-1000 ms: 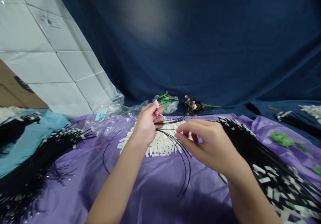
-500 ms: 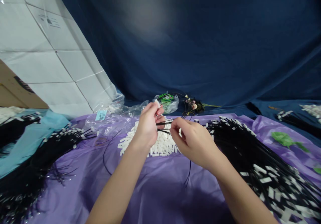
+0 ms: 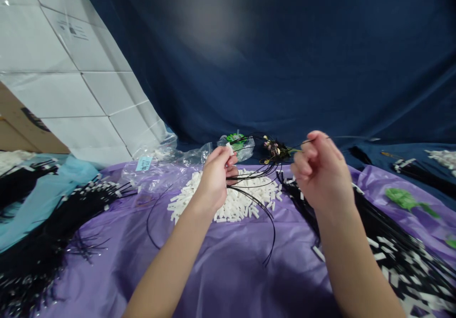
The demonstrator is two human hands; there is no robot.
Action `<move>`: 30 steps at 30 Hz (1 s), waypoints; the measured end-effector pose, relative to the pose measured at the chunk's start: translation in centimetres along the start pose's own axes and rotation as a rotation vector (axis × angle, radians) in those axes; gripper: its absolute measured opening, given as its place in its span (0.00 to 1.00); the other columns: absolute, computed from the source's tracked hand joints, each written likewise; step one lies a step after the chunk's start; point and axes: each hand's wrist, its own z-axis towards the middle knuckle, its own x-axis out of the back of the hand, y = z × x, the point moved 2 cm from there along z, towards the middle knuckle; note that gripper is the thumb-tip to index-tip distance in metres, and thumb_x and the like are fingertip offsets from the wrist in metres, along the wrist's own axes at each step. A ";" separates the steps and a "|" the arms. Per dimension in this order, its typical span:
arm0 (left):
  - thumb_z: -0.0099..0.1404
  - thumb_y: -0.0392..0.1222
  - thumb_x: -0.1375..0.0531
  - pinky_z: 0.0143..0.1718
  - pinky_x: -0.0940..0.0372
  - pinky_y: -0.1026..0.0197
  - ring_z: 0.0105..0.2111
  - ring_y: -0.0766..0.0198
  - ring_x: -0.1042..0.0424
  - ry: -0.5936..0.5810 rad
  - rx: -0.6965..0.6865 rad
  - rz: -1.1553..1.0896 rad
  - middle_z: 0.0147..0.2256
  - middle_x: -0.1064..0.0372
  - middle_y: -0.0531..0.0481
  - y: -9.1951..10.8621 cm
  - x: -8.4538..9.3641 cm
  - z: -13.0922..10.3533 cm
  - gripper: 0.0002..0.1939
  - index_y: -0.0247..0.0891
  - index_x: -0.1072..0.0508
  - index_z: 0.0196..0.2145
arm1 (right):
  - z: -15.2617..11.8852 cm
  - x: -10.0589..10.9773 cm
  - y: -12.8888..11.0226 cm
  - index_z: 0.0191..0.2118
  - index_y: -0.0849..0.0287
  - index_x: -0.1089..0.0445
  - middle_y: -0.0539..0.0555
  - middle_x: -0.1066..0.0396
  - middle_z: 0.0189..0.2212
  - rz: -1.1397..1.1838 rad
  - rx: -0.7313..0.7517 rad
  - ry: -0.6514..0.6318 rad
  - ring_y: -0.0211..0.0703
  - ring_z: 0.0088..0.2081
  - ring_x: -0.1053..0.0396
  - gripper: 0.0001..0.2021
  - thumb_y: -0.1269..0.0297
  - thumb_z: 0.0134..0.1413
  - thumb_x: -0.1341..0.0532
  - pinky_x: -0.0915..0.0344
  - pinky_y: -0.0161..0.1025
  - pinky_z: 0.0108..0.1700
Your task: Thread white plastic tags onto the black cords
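My left hand (image 3: 214, 180) is closed around several thin black cords (image 3: 249, 195), held above a pile of small white pieces (image 3: 233, 209). A small white piece (image 3: 230, 149) sticks up between its thumb and forefinger. From this hand the cords run right, some looping down over the purple sheet. My right hand (image 3: 322, 178) is raised to the right of the pile, its fingers curled and the thumb and forefinger pinched on a thin cord (image 3: 346, 137). Part of that cord reaches out to the right against the blue cloth.
Black cords with white ends (image 3: 370, 218) lie heaped at right, and another black bundle (image 3: 67, 218) at left. Behind are clear plastic bags (image 3: 167, 159), small artificial flowers (image 3: 272, 148) and a blue cloth (image 3: 285, 61). White boxes (image 3: 71, 94) stand at back left. A purple sheet (image 3: 199, 270) covers the work surface.
My right hand has moved up and right, away from the left hand, and now pinches a cord out there. The left hand has barely shifted and keeps its hold on the cords.
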 end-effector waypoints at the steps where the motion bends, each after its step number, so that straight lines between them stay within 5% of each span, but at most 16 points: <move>1: 0.62 0.43 0.40 0.16 0.61 0.70 0.15 0.77 0.52 -0.012 0.000 0.005 0.23 0.53 0.59 0.0 0.0 -0.1 0.12 0.37 0.40 0.28 | 0.2 0.3 -0.4 0.35 0.52 0.31 0.43 0.48 0.22 0.009 0.083 0.015 0.28 0.17 0.49 0.08 0.55 0.59 0.39 0.49 0.26 0.17; 5: 0.64 0.43 0.42 0.16 0.62 0.70 0.16 0.76 0.53 -0.091 -0.002 0.000 0.23 0.53 0.58 0.0 -0.3 -0.4 0.12 0.38 0.41 0.28 | 0.5 0.9 -1.9 0.35 0.45 0.27 0.46 0.48 0.26 0.005 0.266 0.012 0.31 0.24 0.46 0.09 0.49 0.58 0.39 0.39 0.30 0.27; 9: 0.65 0.41 0.42 0.18 0.61 0.70 0.17 0.77 0.54 -0.170 -0.060 -0.006 0.23 0.52 0.57 0.0 -0.7 -0.7 0.15 0.37 0.44 0.26 | -0.7 0.0 -1.9 0.42 0.41 0.26 0.45 0.51 0.22 -0.141 0.252 -0.125 0.30 0.17 0.56 0.09 0.50 0.61 0.41 0.48 0.31 0.18; 14: 0.68 0.41 0.45 0.19 0.60 0.70 0.17 0.78 0.54 -0.239 -0.125 0.024 0.23 0.52 0.57 0.1 -0.8 -0.9 0.14 0.35 0.42 0.26 | -2.4 -1.3 -0.6 0.37 0.50 0.25 0.45 0.38 0.22 -0.334 0.196 -0.206 0.29 0.18 0.46 0.04 0.66 0.56 0.36 0.49 0.32 0.19; 19: 0.68 0.43 0.45 0.19 0.59 0.71 0.17 0.78 0.53 -0.307 -0.140 0.024 0.22 0.53 0.57 0.0 -1.0 -1.1 0.13 0.36 0.42 0.27 | -2.9 -2.0 -0.9 0.31 0.58 0.24 0.47 0.36 0.21 -0.840 0.424 -0.193 0.31 0.23 0.42 0.02 0.70 0.53 0.35 0.45 0.34 0.26; 30: 0.67 0.43 0.44 0.18 0.59 0.72 0.17 0.78 0.54 -0.353 -0.144 0.023 0.22 0.53 0.58 0.0 -1.3 -1.3 0.12 0.36 0.40 0.28 | -3.1 -2.7 -1.3 0.28 0.60 0.24 0.45 0.41 0.18 -0.960 0.513 -0.220 0.29 0.21 0.45 0.05 0.74 0.52 0.36 0.48 0.32 0.24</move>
